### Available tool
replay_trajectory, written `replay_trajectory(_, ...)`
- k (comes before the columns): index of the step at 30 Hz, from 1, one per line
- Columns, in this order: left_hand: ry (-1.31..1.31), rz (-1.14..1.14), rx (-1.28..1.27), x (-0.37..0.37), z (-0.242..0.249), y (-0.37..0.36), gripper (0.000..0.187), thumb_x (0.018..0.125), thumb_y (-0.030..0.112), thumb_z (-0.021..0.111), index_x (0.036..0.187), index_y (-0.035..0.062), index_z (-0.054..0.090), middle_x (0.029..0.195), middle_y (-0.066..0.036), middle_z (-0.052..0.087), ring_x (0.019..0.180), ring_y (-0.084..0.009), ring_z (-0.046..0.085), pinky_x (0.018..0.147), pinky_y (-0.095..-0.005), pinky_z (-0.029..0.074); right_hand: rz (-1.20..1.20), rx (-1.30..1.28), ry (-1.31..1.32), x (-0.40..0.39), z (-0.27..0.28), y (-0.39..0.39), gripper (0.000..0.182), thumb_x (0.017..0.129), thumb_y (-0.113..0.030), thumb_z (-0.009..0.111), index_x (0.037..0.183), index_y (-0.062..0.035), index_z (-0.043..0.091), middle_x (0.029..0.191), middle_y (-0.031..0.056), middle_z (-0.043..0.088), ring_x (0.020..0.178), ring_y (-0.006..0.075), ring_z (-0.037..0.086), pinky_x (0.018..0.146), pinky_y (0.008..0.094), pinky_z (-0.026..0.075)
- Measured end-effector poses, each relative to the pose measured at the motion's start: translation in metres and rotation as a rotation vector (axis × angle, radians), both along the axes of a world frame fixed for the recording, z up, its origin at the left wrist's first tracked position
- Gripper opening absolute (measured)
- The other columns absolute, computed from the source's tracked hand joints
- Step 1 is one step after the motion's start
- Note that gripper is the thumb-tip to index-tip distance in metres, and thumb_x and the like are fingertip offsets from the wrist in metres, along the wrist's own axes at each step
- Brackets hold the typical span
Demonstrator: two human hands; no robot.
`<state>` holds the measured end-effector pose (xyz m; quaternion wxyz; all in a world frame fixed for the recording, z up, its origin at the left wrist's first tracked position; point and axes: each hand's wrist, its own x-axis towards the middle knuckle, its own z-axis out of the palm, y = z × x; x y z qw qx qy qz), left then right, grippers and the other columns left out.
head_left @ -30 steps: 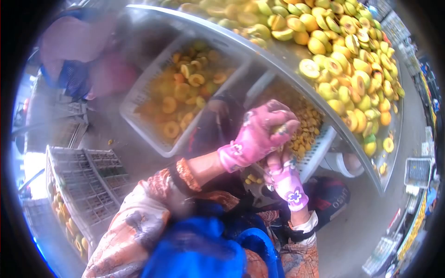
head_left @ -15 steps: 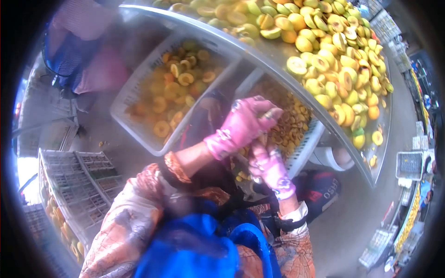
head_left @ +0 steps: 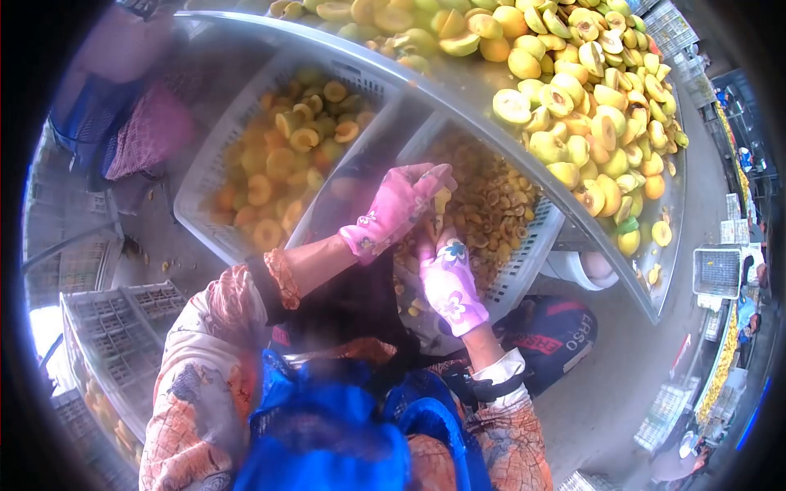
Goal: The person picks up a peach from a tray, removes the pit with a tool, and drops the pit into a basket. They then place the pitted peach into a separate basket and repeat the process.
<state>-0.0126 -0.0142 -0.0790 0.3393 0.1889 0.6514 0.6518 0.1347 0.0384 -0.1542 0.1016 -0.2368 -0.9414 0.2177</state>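
My left hand [head_left: 397,209], in a pink flowered glove, is closed over the white crate of fruit scraps [head_left: 491,217]. At its fingertips a small yellow piece of fruit [head_left: 442,200] shows, mostly covered by the glove. My right hand [head_left: 453,282], in a matching pale pink glove, is closed just below and nearly touches the left. What its fingers grip is hidden. To the left stands another white crate [head_left: 196,184] holding pitted yellow peach halves [head_left: 286,155].
Above the crates slants a metal table edge [head_left: 393,72], with a heap of halved peaches [head_left: 598,114] on the tabletop. Stacked crates [head_left: 123,327] stand at lower left. A white bucket [head_left: 573,268] is under the table. Another person's pink clothing [head_left: 151,135] shows at upper left.
Both hands have shifted slightly left in view, the left one also a little upward. The yellow piece at the left fingertips now shows. The whole scene has moved slightly left.
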Motion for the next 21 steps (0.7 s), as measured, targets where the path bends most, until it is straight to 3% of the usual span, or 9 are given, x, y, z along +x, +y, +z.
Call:
replay_trajectory(2,0.019,-0.014,0.040,-0.002,-0.002,0.005,0.037,0.095,0.034,0.058,0.088,0.0002,0.069,0.085,-0.001,0.066,0.079,-0.0073,0.053,0.075,-0.0239,0.044,0.033,0.201,0.006,0.000,-0.007,0.004,0.056,0.095,-0.038,0.052,0.120,0.0113,0.046,0.089,0.0279,0.062,0.080,0.0432,0.061,0.068,0.0482,0.051)
replay_trajectory(5,0.021,-0.016,-0.007,-0.005,-0.009,0.014,0.038,0.095,0.035,0.058,0.089,-0.0003,0.068,0.087,-0.001,0.066,0.080,-0.0073,0.053,0.075,-0.0241,0.044,-0.012,-0.151,-0.039,-0.014,0.075,0.015,0.051,0.094,-0.035,0.054,0.118,0.0094,0.048,0.087,0.0287,0.061,0.077,0.0436,0.061,0.065,0.0494,0.050)
replay_trajectory(7,0.047,-0.040,0.025,-0.008,-0.011,0.016,0.039,0.094,0.037,0.059,0.092,-0.0005,0.068,0.087,-0.001,0.065,0.081,-0.0073,0.052,0.075,-0.0244,0.044,-0.290,-1.218,-0.175,-0.022,0.095,0.019,0.036,0.095,-0.031,0.054,0.107,0.0030,0.050,0.076,0.0202,0.059,0.065,0.0336,0.061,0.053,0.0439,0.047)
replay_trajectory(8,0.038,-0.041,0.017,-0.008,-0.012,0.015,0.039,0.094,0.037,0.059,0.092,-0.0005,0.068,0.087,-0.001,0.065,0.081,-0.0073,0.052,0.075,-0.0244,0.044,-0.263,-1.347,-0.159,-0.022,0.093,0.021,0.015,0.098,-0.025,0.049,0.100,-0.0151,0.038,0.072,-0.0001,0.045,0.051,0.0071,0.044,0.040,0.0237,0.034)
replay_trajectory(12,0.082,0.027,0.006,-0.006,-0.002,0.015,0.037,0.094,0.036,0.060,0.096,-0.0008,0.067,0.087,-0.002,0.065,0.083,-0.0078,0.052,0.076,-0.0250,0.045,-0.065,-0.593,-0.135,-0.022,0.061,0.020,0.014,0.099,-0.025,0.049,0.103,-0.0185,0.038,0.070,-0.0027,0.041,0.052,0.0073,0.042,0.041,0.0231,0.033)
replay_trajectory(14,0.088,0.041,-0.006,-0.008,0.000,0.016,0.037,0.094,0.035,0.060,0.097,-0.0010,0.067,0.088,-0.002,0.065,0.083,-0.0081,0.052,0.076,-0.0250,0.045,-0.245,-1.607,-0.041,-0.029,0.097,0.023,0.014,0.099,-0.025,0.049,0.104,-0.0154,0.041,0.071,-0.0005,0.043,0.052,0.0082,0.045,0.041,0.0246,0.035)
replay_trajectory(17,0.254,0.013,0.003,-0.008,0.004,0.012,0.035,0.094,0.032,0.059,0.099,-0.0021,0.067,0.089,-0.004,0.065,0.086,-0.0092,0.053,0.077,-0.0262,0.046,-0.214,-1.489,-0.099,-0.028,0.091,0.025,0.017,0.098,-0.024,0.050,0.108,-0.0112,0.043,0.072,0.0015,0.044,0.052,0.0094,0.045,0.043,0.0249,0.037)
replay_trajectory(18,0.360,0.027,-0.010,-0.006,0.002,0.012,0.035,0.094,0.031,0.059,0.100,-0.0027,0.066,0.090,-0.005,0.066,0.086,-0.0099,0.054,0.078,-0.0270,0.046,-0.059,-0.904,-0.263,-0.031,0.088,0.025,0.018,0.098,-0.020,0.048,0.109,-0.0079,0.042,0.075,0.0028,0.044,0.052,0.0100,0.044,0.046,0.0240,0.039)
replay_trajectory(21,0.447,-0.013,-0.071,-0.008,0.003,0.010,0.036,0.094,0.031,0.059,0.101,-0.0036,0.066,0.090,-0.007,0.067,0.087,-0.0111,0.057,0.079,-0.0285,0.047,-0.004,-0.816,-0.112,-0.026,0.084,0.020,0.014,0.098,-0.018,0.046,0.107,-0.0074,0.044,0.076,0.0027,0.045,0.052,0.0099,0.042,0.046,0.0240,0.038)
